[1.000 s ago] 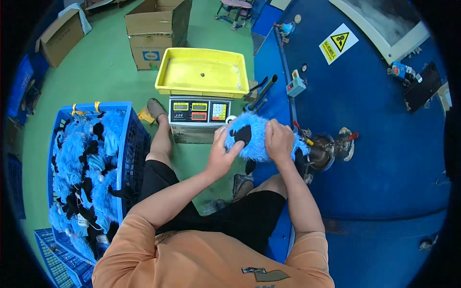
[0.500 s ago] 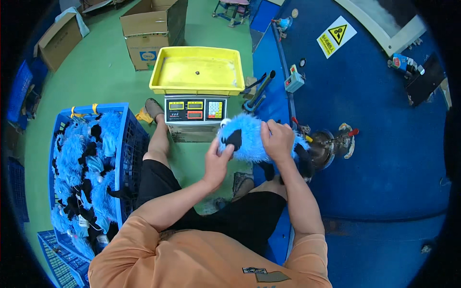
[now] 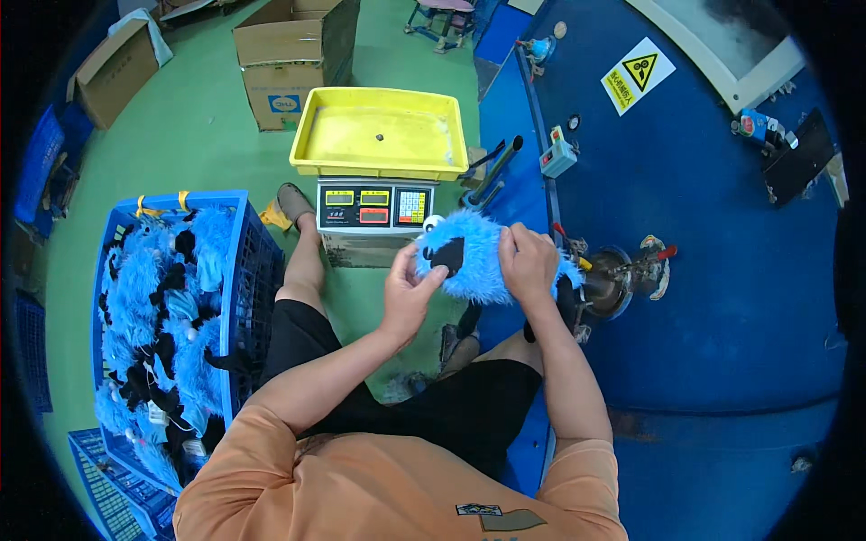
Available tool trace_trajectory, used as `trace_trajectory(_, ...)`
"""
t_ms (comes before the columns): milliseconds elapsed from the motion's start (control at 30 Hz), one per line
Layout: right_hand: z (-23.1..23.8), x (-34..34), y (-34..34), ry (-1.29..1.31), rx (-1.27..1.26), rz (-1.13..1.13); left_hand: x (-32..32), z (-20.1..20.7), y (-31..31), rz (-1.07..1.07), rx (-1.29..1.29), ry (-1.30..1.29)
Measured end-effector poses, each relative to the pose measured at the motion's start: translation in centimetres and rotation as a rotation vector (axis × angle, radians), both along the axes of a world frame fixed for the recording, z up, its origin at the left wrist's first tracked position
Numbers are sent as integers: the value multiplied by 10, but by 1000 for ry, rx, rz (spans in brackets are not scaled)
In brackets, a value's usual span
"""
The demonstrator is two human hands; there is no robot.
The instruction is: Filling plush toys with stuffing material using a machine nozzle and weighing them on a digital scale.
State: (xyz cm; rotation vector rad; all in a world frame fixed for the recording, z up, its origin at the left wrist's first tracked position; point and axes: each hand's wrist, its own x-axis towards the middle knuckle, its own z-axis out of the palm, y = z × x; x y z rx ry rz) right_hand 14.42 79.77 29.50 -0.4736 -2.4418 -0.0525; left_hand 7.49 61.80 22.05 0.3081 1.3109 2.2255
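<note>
A fluffy blue plush toy [image 3: 476, 257] with a black patch and a white eye is held between both hands in front of me. My left hand [image 3: 408, 290] grips its left end by the black patch. Over its right side my right hand [image 3: 528, 261] presses down, where the toy meets a metal nozzle [image 3: 606, 281] on a large blue machine [image 3: 722, 270]. Part of the toy is hidden under my right hand.
A weighing scale [image 3: 374, 207] with a yellow tray [image 3: 383, 135] stands on the green floor ahead. A blue crate [image 3: 244, 288] full of blue and black plush pieces sits at my left. Cardboard boxes [image 3: 293, 54] stand farther back.
The plush toy has been turned slightly and my left hand has shifted along its left end. My right hand stays on its right side.
</note>
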Motion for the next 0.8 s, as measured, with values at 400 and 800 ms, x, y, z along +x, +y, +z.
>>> trace_trajectory(400,3,-27,-30,-27,-56,43,-28,6,-28,49,-9,-18)
trace_trajectory(800,-5,10,20,-3,31,15,-17,25,9,-74,-93,227)
